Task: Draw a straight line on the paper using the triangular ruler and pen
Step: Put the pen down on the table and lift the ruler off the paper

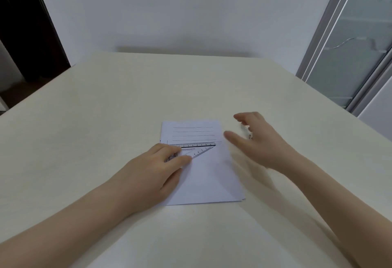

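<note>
Paper (203,174), a white rectangular sheet, lies flat at the centre of the pale cream table (106,108), bearing several thin ruled lines across its far half, toward twelve o'clock. The clear plastic triangular ruler (197,148) rests on the sheet just below those lines, its long scaled edge running nine to three o'clock, probably so that a further line would sit parallel to them. The person's left hand (161,168) presses down on the ruler's nine o'clock end with flattened fingers, pinning rather than gripping it, apparently to stop it sliding under a pen stroke. The right hand (257,138) hovers off the sheet's edge at about two o'clock, fingers spread and loose, clasping nothing visible; it is motion-blurred. A small pale object (247,130) beneath its fingers may be the pen, but this cannot be told.
</note>
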A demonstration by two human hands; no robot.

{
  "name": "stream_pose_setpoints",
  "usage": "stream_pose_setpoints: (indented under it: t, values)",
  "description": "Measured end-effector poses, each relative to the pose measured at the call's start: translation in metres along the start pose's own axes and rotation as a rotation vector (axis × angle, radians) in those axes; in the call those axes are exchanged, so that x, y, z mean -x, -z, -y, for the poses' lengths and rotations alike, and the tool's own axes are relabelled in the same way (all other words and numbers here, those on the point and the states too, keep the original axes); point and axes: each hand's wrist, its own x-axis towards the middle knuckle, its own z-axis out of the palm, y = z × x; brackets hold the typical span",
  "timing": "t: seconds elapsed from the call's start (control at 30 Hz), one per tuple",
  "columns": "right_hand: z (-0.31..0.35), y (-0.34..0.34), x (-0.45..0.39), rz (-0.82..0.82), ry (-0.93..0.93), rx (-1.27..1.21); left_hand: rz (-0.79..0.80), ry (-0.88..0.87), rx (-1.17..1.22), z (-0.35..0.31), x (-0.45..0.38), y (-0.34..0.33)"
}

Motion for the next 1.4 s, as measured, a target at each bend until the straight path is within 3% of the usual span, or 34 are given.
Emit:
stream_pose_setpoints:
  t: [0.2, 0.73, 1.13, 1.4]
  values:
    - [0.014, -0.024, 0.027, 0.204, 0.013, 0.093, -0.01, -0.01, -0.009, -0.002, -0.001, 0.004]
    - [0.011, -0.04, 0.032, 0.145, 0.067, 0.213, 0.023, 0.135, 0.154, 0.051, 0.056, 0.017]
    - [0.011, -0.039, 0.032, 0.137, 0.087, 0.203, -0.043, 0.368, 0.023, 0.096, 0.052, 0.022]
    - [0.011, -0.04, 0.032, 0.139, 0.084, 0.212, -0.068, 0.457, -0.088, 0.089, 0.05, 0.015]
